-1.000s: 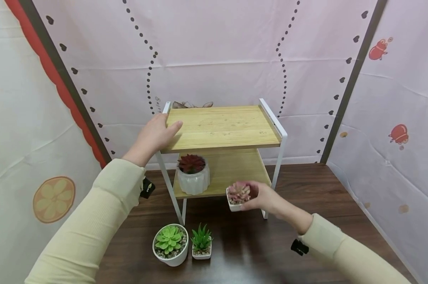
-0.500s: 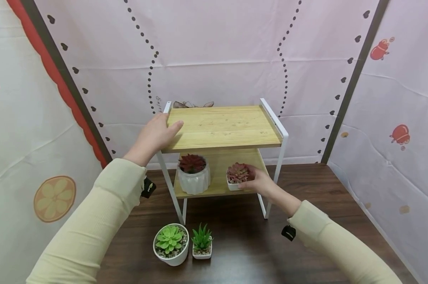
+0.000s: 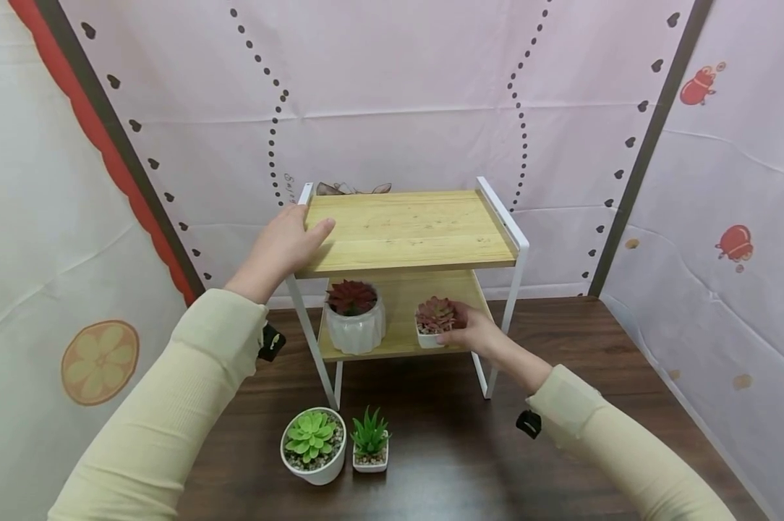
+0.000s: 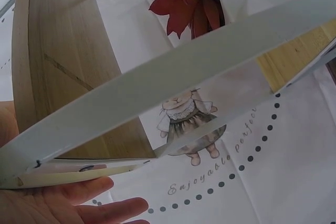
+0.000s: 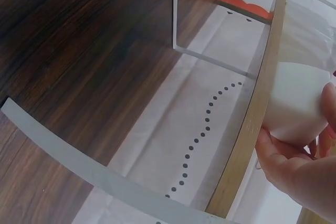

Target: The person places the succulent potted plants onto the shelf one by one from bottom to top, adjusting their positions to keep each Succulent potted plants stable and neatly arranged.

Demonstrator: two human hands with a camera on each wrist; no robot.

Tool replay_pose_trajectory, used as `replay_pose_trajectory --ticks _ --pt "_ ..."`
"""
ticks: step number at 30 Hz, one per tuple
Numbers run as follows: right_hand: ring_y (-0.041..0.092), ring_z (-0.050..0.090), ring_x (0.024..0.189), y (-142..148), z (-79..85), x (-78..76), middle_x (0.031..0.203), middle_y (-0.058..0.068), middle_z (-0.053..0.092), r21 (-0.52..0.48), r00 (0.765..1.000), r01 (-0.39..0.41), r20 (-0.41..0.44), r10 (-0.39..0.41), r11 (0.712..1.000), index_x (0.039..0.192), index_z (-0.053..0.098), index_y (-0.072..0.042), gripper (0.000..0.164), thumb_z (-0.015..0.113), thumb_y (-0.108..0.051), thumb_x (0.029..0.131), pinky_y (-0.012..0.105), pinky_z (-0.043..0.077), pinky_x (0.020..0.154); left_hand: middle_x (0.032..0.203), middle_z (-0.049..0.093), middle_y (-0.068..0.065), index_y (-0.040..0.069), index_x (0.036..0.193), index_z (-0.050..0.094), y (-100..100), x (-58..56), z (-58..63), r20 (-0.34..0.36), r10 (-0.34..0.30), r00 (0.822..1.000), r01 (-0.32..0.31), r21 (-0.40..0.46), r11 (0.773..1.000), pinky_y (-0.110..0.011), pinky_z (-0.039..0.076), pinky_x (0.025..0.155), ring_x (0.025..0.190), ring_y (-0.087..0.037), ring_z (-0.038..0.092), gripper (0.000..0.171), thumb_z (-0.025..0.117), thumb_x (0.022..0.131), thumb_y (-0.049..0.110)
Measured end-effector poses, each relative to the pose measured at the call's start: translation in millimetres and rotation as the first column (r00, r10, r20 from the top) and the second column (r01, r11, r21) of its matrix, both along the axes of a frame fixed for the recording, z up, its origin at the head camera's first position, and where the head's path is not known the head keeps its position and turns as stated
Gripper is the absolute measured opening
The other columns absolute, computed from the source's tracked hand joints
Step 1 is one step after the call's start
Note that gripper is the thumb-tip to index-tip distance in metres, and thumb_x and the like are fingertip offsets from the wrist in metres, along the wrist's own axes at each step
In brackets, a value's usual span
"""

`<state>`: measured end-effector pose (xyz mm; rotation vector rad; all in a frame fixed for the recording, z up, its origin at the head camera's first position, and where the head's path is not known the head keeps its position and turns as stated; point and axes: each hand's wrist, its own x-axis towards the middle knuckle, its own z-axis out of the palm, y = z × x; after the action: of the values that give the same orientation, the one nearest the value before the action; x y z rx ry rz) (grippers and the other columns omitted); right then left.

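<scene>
My right hand (image 3: pixel 482 337) pinches the small square white pot of a pink succulent (image 3: pixel 435 317), thumb in front and fingers behind. This pot stands at the front edge of the lower wooden shelf (image 3: pixel 400 318), right of centre. In the right wrist view, the white pot (image 5: pixel 298 98) sits close over the board's edge, with fingertips around its lower side. My left hand (image 3: pixel 278 250) rests on the left side of the top shelf (image 3: pixel 408 228), thumb lying over the board. The left wrist view shows its fingers (image 4: pixel 113 212) stretched out beside the white metal frame (image 4: pixel 173 74).
A dark red succulent in a ribbed white pot (image 3: pixel 356 331) stands on the lower shelf's left. On the dark wood table (image 3: pixel 561 405) are a green succulent in a round white pot (image 3: pixel 314 445) and a spiky plant in a small square pot (image 3: pixel 369 443). Printed cloth (image 3: pixel 392 87) hangs behind.
My right hand has carried the pink succulent up and back, from in front of the lower shelf onto its front edge. It barely moves over the last half second. The left hand stays put.
</scene>
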<state>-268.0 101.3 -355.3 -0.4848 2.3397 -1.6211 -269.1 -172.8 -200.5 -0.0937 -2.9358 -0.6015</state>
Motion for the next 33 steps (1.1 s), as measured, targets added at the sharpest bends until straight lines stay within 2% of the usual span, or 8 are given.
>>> replay_pose_trajectory --ticks 13,18,21,24,25,26,29,33 --pt "0.027 0.038 0.112 1.8 0.5 -1.3 0.123 0.018 0.039 0.007 0.999 -0.034 -0.017 0.034 0.999 0.130 0.022 -0.002 0.071 0.063 -0.017 0.073 0.038 0.037 0.088 0.132 0.022 -0.022 -0.003 0.130 0.018 0.1 0.7 0.2 -0.008 0.000 1.000 0.000 0.001 1.000 -0.049 0.020 0.096 0.118 -0.037 0.023 0.075 0.028 0.083 0.054" --pt "0.031 0.025 0.120 4.8 0.5 7.0 0.136 0.011 0.018 0.034 0.983 0.011 -0.183 -0.005 0.999 0.134 0.010 -0.012 0.088 0.067 -0.026 0.069 0.042 0.030 0.094 0.132 0.023 -0.022 -0.002 0.130 0.018 0.5 0.9 -0.2 -0.003 0.006 1.000 -0.006 0.009 1.000 -0.050 0.021 0.095 0.117 -0.037 0.024 0.076 0.027 0.082 0.056" --pt "0.027 0.024 0.121 4.1 -0.7 19.7 0.136 0.006 0.021 0.027 0.892 0.078 -0.449 -0.057 0.997 0.132 0.020 -0.013 0.083 0.069 -0.028 0.066 0.041 0.026 0.096 0.132 0.021 -0.022 -0.003 0.130 0.017 -0.2 0.4 -0.7 -0.001 0.009 1.000 -0.009 0.010 1.000 -0.050 0.020 0.095 0.118 -0.037 0.023 0.076 0.027 0.082 0.056" --pt "0.025 0.030 0.118 -1.6 -6.9 36.0 0.130 0.011 0.031 -0.065 0.700 0.072 -0.708 -0.097 0.995 0.126 0.032 -0.003 0.074 0.071 -0.018 0.065 0.039 0.027 0.096 0.132 0.022 -0.022 -0.003 0.130 0.017 -0.5 0.6 -0.5 -0.004 0.010 1.000 -0.010 0.008 1.000 -0.050 0.021 0.095 0.118 -0.038 0.023 0.077 0.027 0.082 0.056" --pt "0.025 0.031 0.116 -5.2 -10.2 42.8 0.127 0.014 0.035 -0.103 0.648 0.042 -0.754 -0.105 0.994 0.123 0.035 0.002 0.071 0.071 -0.012 0.063 0.038 0.028 0.095 0.132 0.022 -0.022 -0.003 0.130 0.017 -0.6 0.5 -0.5 -0.005 0.010 1.000 -0.010 0.006 1.000 -0.050 0.021 0.095 0.118 -0.038 0.023 0.077 0.027 0.082 0.056" --pt "0.024 0.034 0.114 -9.4 -13.7 51.1 0.124 0.017 0.037 -0.131 0.633 0.005 -0.767 -0.104 0.991 0.120 0.037 0.004 0.068 0.071 -0.008 0.062 0.036 0.029 0.094 0.132 0.022 -0.022 -0.003 0.130 0.017 -0.8 0.4 -0.5 -0.005 0.010 1.000 -0.010 0.006 1.000 -0.050 0.021 0.095 0.118 -0.038 0.023 0.077 0.027 0.082 0.056" --pt "0.022 0.040 0.108 -24.4 -29.8 75.9 0.118 0.021 0.041 -0.160 0.674 -0.092 -0.736 -0.057 0.983 0.117 0.036 0.010 0.066 0.069 0.000 0.061 0.035 0.036 0.089 0.132 0.022 -0.022 -0.003 0.130 0.018 -0.6 1.1 -0.4 -0.003 0.007 1.000 -0.007 0.005 1.000 -0.050 0.021 0.094 0.117 -0.038 0.024 0.077 0.027 0.081 0.056" --pt "0.022 0.041 0.105 -41.6 -74.0 94.5 0.121 0.014 0.039 -0.094 0.817 -0.145 -0.573 0.066 0.985 0.123 0.032 0.002 0.071 0.070 -0.009 0.064 0.038 0.039 0.085 0.132 0.021 -0.022 -0.003 0.130 0.017 0.1 1.7 -0.6 0.008 0.004 1.000 -0.004 0.000 1.000 -0.051 0.020 0.095 0.118 -0.038 0.022 0.078 0.025 0.081 0.058"
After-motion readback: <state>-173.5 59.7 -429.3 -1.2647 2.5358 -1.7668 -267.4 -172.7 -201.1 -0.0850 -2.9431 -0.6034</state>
